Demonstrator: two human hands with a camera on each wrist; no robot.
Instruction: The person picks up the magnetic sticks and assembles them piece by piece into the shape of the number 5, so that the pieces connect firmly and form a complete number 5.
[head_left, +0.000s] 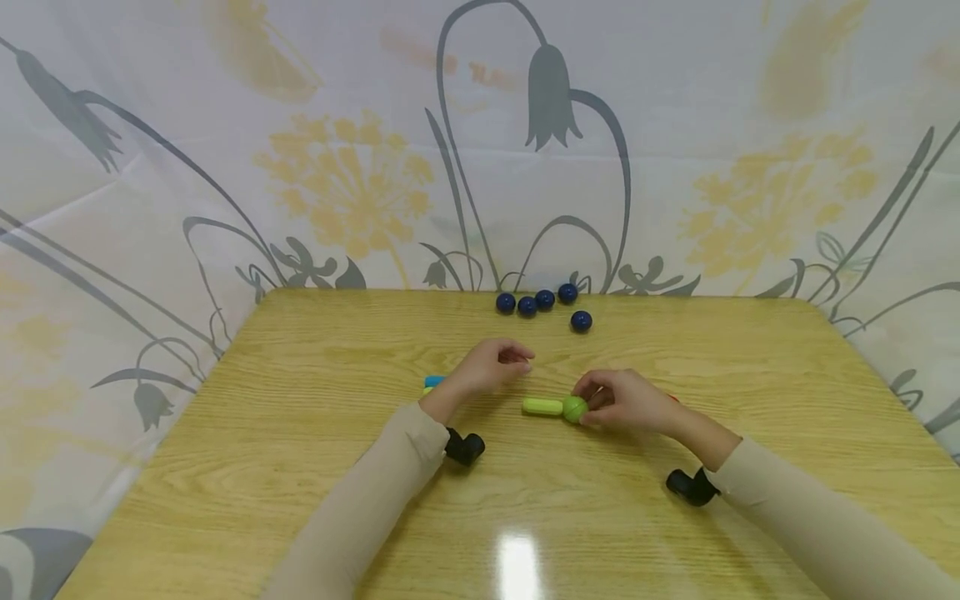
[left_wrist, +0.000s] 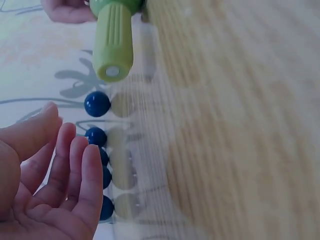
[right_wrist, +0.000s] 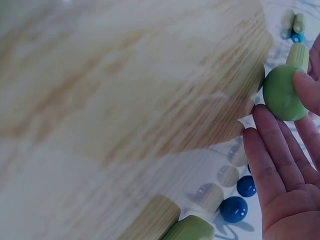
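Currently the right hand (head_left: 628,400) pinches the green ball (head_left: 575,409) mid-scene, a lime rod (head_left: 542,407) touching its left side; leftward, the left hand (head_left: 495,367), loosely curved, holds nothing; five dark-blue balls (head_left: 545,299) lie far off.

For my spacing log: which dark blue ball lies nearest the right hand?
The dark blue ball sitting alone in front; the other four balls sit grouped farther back.

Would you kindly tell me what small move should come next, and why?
Probably the left hand should reach for the frontmost blue ball: its grip is empty, while the right hand holds a green ball with a stick extending from it, whose other end carries no ball.
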